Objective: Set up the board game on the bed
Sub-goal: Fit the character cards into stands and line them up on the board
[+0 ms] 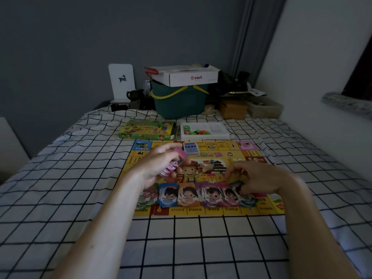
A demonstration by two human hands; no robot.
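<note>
L hand (161, 166) is up over the game board (203, 178), fingers curled round a pink stack of play money (175, 163), gripping it firm, held just above the board's left-middle. R hand (255, 178) is low over the board's near-right part, fingers bent down, tips pinching at a teal-edged note (236, 185) at the right end of the money row; can't tell if that note is lifted or lying flat. Between & just below the two hands runs a row of money piles (201, 195) along the board's near edge: green pile under the L wrist, then blue, orange, purple, pink, w/ the teal one under the R fingers, piles overlapping a bit. Just past the L hand's fingertips sits a blue-backed card deck (190, 148) on the board's far side. Board lies flat on the bed (80, 178), on a black-grid white sheet. Beyond both hands, off the far edge of the board: green game box (147, 129) on the L-hand side, white tray (203, 130) w/ coloured pieces next to it. Further back, teal basket (179, 101) w/ yellow handles, a white carton (187, 76) on top.
</note>
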